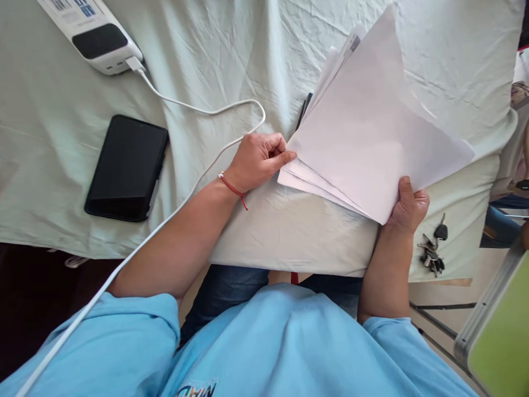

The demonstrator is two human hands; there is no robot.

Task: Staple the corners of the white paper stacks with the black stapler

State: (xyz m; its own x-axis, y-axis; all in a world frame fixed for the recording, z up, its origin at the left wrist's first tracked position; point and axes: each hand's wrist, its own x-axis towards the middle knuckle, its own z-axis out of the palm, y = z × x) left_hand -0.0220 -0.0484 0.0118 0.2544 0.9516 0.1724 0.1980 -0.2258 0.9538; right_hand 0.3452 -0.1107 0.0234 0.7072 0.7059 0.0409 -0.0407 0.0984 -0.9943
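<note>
We have the papers [351, 121] between both hands, a loose, fanned bundle whose top sheet shows us only a blank white face. They are over the cloth-covered desk [289, 237], straight ahead of the body and a little to its right. The relation that matters most to us is how the papers lie across the hands: the top sheet's long axis runs from the near edge away from the body, leaning to the right as it goes, so each hand has one end of its near short edge. Our left hand [264, 157] is at the left near corner, fingers curled and thumb pressed down, pinching the sheets where their edges spread into layers. Our right hand [409, 207] grips the right near corner, nearer the body, its thumb lying on top and its other fingers partly hidden beneath. Both hands are thus right at the papers, neither nearer than the other, while the far end is free and a corner flares out to the right. A dark thing [305, 107] shows past the left edge; we cannot tell what it is. The keys [433, 248] lie just beside the right wrist, and a white cable [206, 112] passes close by the left hand.
</note>
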